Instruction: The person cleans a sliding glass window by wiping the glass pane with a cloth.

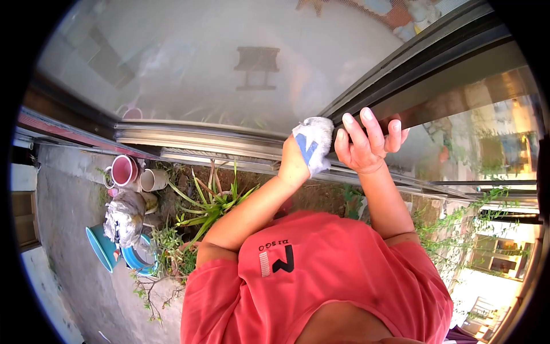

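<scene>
My left hand [293, 153] grips a white and blue cloth [315, 143], which hides most of its fingers. The cloth lies against the corner where the window's lower rail meets the dark upright frame [395, 71]. Beside it, my right hand [369, 143] is raised with loosely bent, parted fingers and nothing in them. It is close to the dark frame; whether it touches cannot be made out. Above my left hand spreads a large, hazy glass pane [200, 69] with faint reflections.
Below the sill [200, 137] grow spiky-leaved plants [215, 200]. To the left stand a pink pot [124, 170], a pale pot [153, 180], a crumpled plastic bag [124, 215] and blue basins [102, 247]. Leafy branches [441, 229] rise at right.
</scene>
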A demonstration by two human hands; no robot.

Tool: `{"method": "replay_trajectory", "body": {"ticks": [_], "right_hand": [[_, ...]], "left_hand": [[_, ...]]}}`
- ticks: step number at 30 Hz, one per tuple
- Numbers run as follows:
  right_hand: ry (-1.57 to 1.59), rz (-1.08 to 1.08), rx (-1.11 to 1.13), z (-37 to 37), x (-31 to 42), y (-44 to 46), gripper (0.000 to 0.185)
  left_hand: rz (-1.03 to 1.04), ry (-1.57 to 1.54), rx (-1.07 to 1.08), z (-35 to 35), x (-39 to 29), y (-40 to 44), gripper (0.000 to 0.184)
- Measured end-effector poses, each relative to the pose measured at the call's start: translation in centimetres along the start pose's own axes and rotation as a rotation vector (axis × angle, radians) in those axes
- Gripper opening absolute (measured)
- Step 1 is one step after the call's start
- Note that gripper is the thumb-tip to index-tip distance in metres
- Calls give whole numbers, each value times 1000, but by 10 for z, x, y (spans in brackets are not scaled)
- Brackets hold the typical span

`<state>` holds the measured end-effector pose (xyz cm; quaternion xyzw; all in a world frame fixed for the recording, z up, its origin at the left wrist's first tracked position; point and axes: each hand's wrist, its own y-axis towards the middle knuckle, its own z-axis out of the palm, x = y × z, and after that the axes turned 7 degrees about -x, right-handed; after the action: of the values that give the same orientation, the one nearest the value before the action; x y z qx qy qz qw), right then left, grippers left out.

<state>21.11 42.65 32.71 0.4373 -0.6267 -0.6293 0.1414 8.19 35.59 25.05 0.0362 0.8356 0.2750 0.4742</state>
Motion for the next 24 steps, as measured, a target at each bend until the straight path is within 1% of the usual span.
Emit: {"method": "replay_trajectory", "body": {"ticks": [2, 3, 4, 6, 7, 8, 10, 12, 13, 14, 16, 17, 18, 19, 20, 21, 22, 23, 24], "right_hand": [[-3, -16, 13, -2, 0, 2, 27], [3, -19, 28, -5, -1, 1, 28], [8, -19, 44, -7, -3, 0, 31], [10, -25, 60, -8, -3, -1, 40], [36, -22, 56, -9, -4, -1, 42], [59, -19, 52, -8, -5, -1, 45], [59, -23, 57, -9, -6, 0, 46], [31, -35, 67, -10, -6, 3, 45], [23, -23, 80, -11, -5, 3, 44], [16, -24, 76, -10, -4, 2, 44], [4, -18, 68, -11, -4, 0, 44], [12, -22, 74, -11, -5, -2, 44], [45, -25, 62, -13, -6, -3, 45], [119, -9, 32, -13, -8, -9, 49], [216, 19, 28, -15, -9, -8, 58], [278, 12, 10, -16, -12, -14, 68], [345, 4, -15, -16, -14, -16, 71], [361, 3, -8, -16, -15, -23, 71], [392, 15, -2, -16, -16, -23, 70]], "left_hand": [[-213, -546, -180, -12, -34, 8, 35], [-186, -594, -192, -17, -46, 14, 38], [-170, -601, -191, -12, -42, 14, 38], [-121, -508, -168, 7, -14, 7, 34], [-118, -516, -184, 18, 0, 2, 29], [-19, -301, -186, 23, 13, -2, 25], [-126, 32, 26, 7, 13, -7, 21], [-263, -128, -65, 7, 24, -16, 19], [-203, -142, -121, 11, 27, -15, 17], [-300, -265, -146, 2, 3, -6, 18], [-501, -1035, -289, 13, -11, 8, 19], [-220, -721, -241, -5, -33, 24, 21], [-41, -447, -147, -22, -44, 41, 26], [23, -419, -188, -31, -58, 55, 28], [93, -391, -235, -41, -72, 71, 30], [362, -271, -303, -58, -86, 95, 30], [614, -146, -367, -75, -104, 113, 30], [582, -16, -424, -89, -125, 125, 30], [715, 61, -589, -98, -141, 147, 28]]}}
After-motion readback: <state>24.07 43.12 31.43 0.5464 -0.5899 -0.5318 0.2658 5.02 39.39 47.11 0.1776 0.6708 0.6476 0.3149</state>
